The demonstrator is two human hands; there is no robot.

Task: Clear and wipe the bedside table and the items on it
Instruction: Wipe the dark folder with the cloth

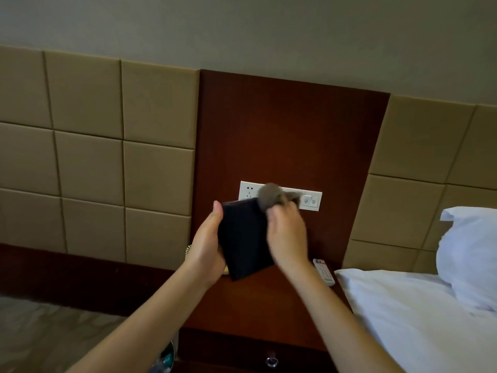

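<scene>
Dark wood forms both the bedside table [271, 302] and the panel behind it, with padded headboard squares to either side. A black folder [243, 238] is held above the table, in front of the panel, clamped at its left edge by the left hand [207, 246], thumb on its face. A grey cloth [270, 199] is bunched in the closed right hand [287, 235] and pressed at the folder's upper right corner; it is blurred, so a wiping stroke is judged to be in hand.

The folder could be twisted out of the one-sided grip if the cloth is pushed hard near the free corner. A wide stroke could carry the cloth against the socket plate [279, 195] just behind.

On the table a remote [324, 270] lies near the right edge, beside the white bedding [403, 313], and could be knocked off when the folder is set down. A pale yellow object [188, 249] is mostly hidden behind the left hand. Open room is left at the table's front and middle.
</scene>
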